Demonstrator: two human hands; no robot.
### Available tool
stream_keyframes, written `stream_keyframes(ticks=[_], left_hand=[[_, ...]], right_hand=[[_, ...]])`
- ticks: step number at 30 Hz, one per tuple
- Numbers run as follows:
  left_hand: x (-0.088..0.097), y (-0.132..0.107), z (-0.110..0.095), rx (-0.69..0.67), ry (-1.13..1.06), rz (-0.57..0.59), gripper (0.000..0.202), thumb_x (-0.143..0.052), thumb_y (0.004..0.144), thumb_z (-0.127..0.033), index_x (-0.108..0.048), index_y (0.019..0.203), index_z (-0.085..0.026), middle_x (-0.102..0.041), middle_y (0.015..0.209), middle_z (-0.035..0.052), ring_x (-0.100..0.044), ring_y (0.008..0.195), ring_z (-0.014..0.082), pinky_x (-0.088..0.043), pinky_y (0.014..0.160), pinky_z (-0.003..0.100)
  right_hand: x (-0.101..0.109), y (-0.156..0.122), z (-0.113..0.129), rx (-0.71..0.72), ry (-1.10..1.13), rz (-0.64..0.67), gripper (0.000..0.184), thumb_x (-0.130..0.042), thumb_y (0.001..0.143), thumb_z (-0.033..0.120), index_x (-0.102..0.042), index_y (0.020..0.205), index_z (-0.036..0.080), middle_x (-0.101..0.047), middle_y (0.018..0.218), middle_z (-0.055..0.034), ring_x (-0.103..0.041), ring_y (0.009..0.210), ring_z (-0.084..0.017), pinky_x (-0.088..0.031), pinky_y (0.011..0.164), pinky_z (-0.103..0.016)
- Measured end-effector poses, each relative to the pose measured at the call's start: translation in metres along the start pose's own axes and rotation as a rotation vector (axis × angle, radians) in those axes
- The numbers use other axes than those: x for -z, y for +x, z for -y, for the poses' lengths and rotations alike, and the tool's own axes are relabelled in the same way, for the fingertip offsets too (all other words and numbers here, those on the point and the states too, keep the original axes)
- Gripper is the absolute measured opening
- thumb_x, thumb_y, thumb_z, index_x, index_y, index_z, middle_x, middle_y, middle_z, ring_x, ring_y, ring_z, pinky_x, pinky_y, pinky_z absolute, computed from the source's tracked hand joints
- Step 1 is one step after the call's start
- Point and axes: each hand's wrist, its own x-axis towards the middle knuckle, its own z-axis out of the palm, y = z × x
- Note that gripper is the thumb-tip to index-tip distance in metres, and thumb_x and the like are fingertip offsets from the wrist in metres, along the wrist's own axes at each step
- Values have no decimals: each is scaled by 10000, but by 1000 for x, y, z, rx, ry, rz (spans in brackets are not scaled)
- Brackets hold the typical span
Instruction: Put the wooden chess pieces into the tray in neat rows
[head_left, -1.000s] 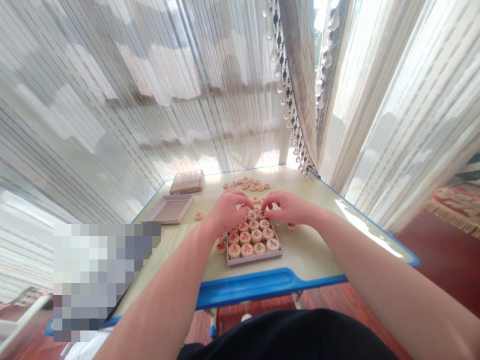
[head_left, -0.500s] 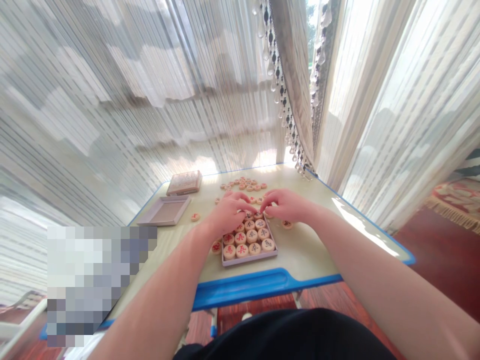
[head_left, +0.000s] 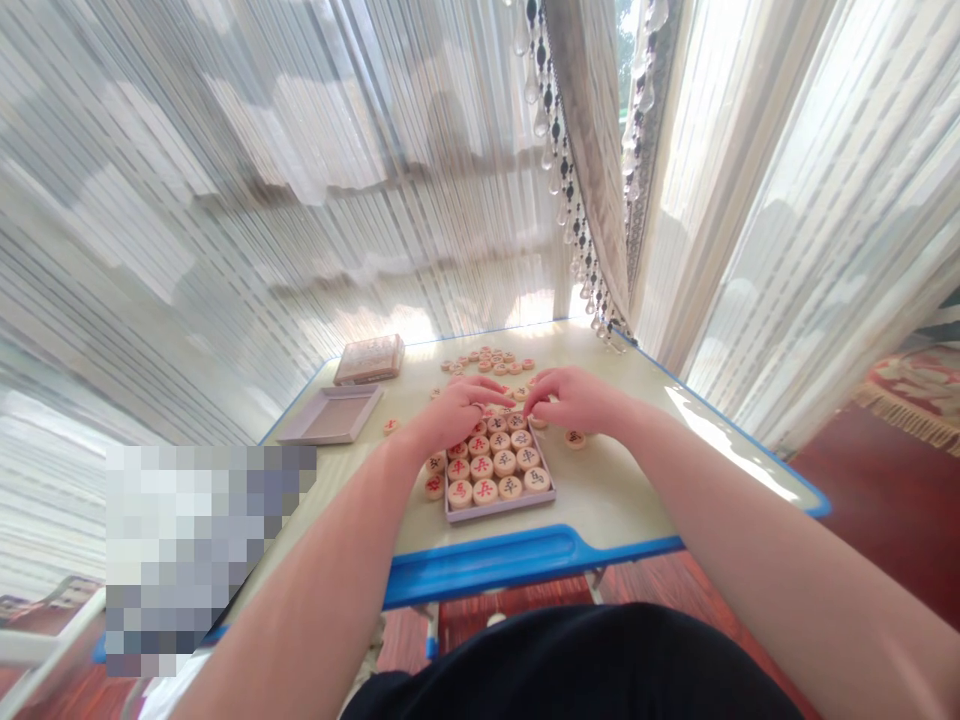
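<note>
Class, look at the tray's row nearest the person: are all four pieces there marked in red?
No: the two left pieces bear red characters, while the two right pieces bear black ones.

It's a home we're in here, a sunlit corner of one — and look at those sheer striped curtains (head_left: pixel 337 150), sweeping down on both sides of a heavier drape (head_left: pixel 589 150); there's dangling beaded trim (head_left: pixel 559 130) along its edge (pure living-room finery, that); daylight pours through, with a sliver of greenery (head_left: pixel 625 60) in the gap; below, a glossy reddish wood floor (head_left: pixel 645 585); over on the right, a patterned, fringed cloth (head_left: pixel 915 400); and centre stage, a small blue-edged desk (head_left: pixel 615 500) scattered with Chinese chess pieces (head_left: pixel 487 360) — domestic leisure all over; which room, I can't tell.
</note>
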Motion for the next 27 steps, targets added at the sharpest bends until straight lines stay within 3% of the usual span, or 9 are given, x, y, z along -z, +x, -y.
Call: stream_keyframes(ticks=[5,9,27], left_hand=[[1,1,4,9,-82,59,527,-347,586,-26,-734,839,-280,-578,1162,-17,-507,1102,185,-400,979,349],[-1,0,4,11,-20,39,532,-351,568,-27,-736,813,-300,-583,1150,-28,-462,1155,197,-323,1050,393],[-4,2,7,-4,-49,1,534,-348,574,-23,-734,843,-276,-584,1119,-5,-489,1102,187,-372,1009,372]], right_hand=[[0,-1,0,13,-10,11,278,-499,691,155,-741,814,219,-668,784,-8,-575,722,-143,-432,675,-239],[-1,-1,0,-15,0,32,252,-523,695,196,-739,823,217,-679,766,-8,-576,701,-141,-425,647,-236],[0,-3,4,-16,35,1,205,-518,695,220,-718,719,177,-654,657,-9,-528,608,-115,-378,560,-225]])
